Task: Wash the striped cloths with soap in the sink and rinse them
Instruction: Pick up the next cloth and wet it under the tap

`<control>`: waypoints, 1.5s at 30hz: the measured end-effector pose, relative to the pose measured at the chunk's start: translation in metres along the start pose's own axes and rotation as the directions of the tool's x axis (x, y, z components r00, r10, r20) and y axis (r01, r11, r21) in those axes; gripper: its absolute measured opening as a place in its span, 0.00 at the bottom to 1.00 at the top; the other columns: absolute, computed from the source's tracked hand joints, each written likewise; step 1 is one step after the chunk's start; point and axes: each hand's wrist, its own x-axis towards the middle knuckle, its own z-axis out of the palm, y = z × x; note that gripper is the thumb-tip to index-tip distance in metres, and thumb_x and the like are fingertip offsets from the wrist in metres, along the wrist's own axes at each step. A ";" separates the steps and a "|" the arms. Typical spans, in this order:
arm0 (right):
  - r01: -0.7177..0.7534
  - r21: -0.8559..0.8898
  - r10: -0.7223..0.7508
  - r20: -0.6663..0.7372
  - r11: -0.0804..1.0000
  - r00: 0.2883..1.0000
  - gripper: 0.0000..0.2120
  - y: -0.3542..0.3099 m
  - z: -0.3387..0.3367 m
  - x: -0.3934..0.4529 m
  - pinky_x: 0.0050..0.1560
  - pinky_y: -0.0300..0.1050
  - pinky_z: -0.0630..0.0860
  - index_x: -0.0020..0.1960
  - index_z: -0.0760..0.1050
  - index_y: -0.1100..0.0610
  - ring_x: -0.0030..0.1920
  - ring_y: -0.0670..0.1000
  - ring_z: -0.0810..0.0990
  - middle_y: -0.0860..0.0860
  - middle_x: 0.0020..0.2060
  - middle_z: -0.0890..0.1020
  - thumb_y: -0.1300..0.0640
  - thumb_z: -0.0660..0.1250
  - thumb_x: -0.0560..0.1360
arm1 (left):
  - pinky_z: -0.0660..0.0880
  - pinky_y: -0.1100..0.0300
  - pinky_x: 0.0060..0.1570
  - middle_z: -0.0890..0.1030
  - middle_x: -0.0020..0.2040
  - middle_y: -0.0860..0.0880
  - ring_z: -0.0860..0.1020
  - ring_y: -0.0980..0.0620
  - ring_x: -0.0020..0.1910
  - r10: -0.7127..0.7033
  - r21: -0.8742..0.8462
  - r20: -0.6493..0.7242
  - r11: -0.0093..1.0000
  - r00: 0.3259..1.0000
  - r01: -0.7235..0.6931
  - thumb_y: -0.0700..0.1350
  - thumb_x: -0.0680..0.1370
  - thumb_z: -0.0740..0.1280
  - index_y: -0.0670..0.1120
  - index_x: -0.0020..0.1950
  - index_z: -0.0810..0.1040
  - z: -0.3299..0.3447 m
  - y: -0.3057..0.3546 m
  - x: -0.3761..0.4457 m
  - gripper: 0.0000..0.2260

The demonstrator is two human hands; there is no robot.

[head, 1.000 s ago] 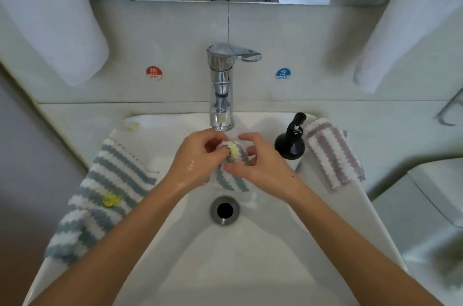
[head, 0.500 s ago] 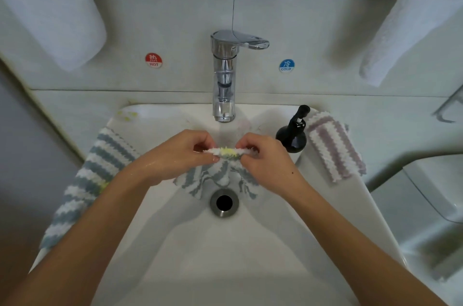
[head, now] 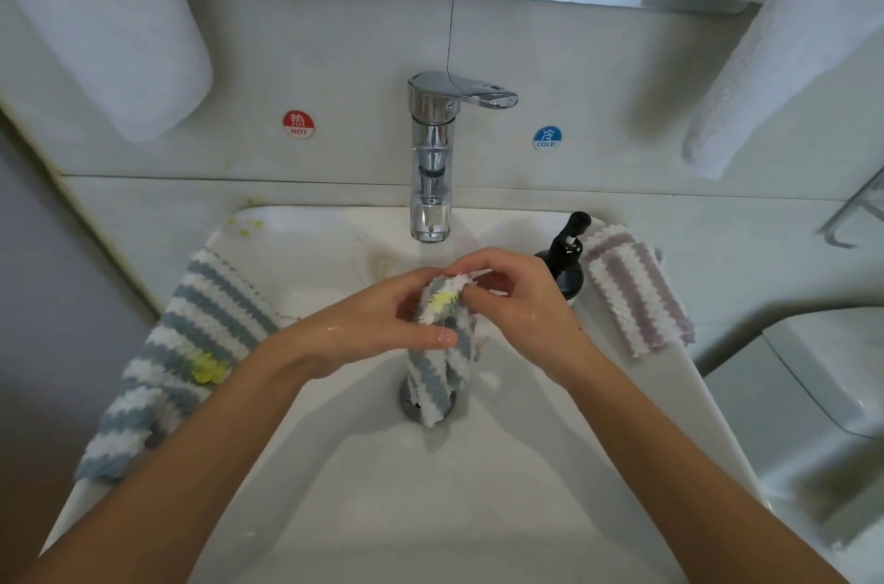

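Fingers (head: 471,291) of both hands pinch 1 striped cloth (head: 437,363); 2 more on sink (head: 335,488) rim.

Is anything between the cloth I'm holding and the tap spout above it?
Nothing visible. Both hands, left and right, hold the cloth just below the spout; only open air lies between them.

A white sink (head: 335,511) was set in a pale counter (head: 158,205). A blue-striped cloth (head: 191,344) draped over its left rim, a purple-striped cloth (head: 636,291) lay on the right rim, beside a black soap dispenser (head: 564,258).
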 end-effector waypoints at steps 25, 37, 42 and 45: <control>0.264 -0.791 -0.568 -0.125 0.552 0.813 0.17 -0.084 -0.055 0.068 0.40 0.52 0.77 0.51 0.82 0.53 0.40 0.53 0.80 0.50 0.40 0.83 0.43 0.61 0.79 | 0.78 0.61 0.45 0.82 0.42 0.52 0.82 0.55 0.42 -0.075 0.111 -0.185 0.989 0.980 0.096 0.42 0.74 0.73 0.48 0.49 0.77 -0.005 0.006 0.001 0.07; 0.259 -0.774 -0.554 -0.139 0.577 0.821 0.15 -0.094 -0.053 0.074 0.40 0.48 0.73 0.51 0.82 0.53 0.41 0.53 0.79 0.50 0.39 0.83 0.44 0.62 0.79 | 0.78 0.59 0.41 0.83 0.46 0.47 0.83 0.50 0.45 -0.149 0.123 -0.104 0.979 0.983 0.162 0.41 0.75 0.72 0.45 0.52 0.77 -0.013 0.010 -0.008 0.08; 0.246 -0.774 -0.556 -0.160 0.583 0.815 0.15 -0.093 -0.051 0.075 0.40 0.45 0.71 0.51 0.82 0.52 0.42 0.52 0.79 0.49 0.40 0.83 0.44 0.62 0.79 | 0.77 0.58 0.42 0.82 0.48 0.42 0.82 0.49 0.45 -0.153 0.120 -0.081 0.979 0.985 0.162 0.41 0.74 0.73 0.43 0.52 0.77 -0.013 0.011 -0.008 0.09; 0.228 -0.787 -0.569 -0.183 0.574 0.802 0.15 -0.091 -0.047 0.073 0.40 0.43 0.70 0.52 0.82 0.51 0.43 0.50 0.80 0.48 0.43 0.84 0.44 0.61 0.79 | 0.78 0.60 0.40 0.83 0.46 0.46 0.83 0.50 0.45 -0.150 0.117 -0.084 0.980 0.985 0.160 0.41 0.74 0.73 0.45 0.50 0.77 -0.012 0.011 -0.008 0.07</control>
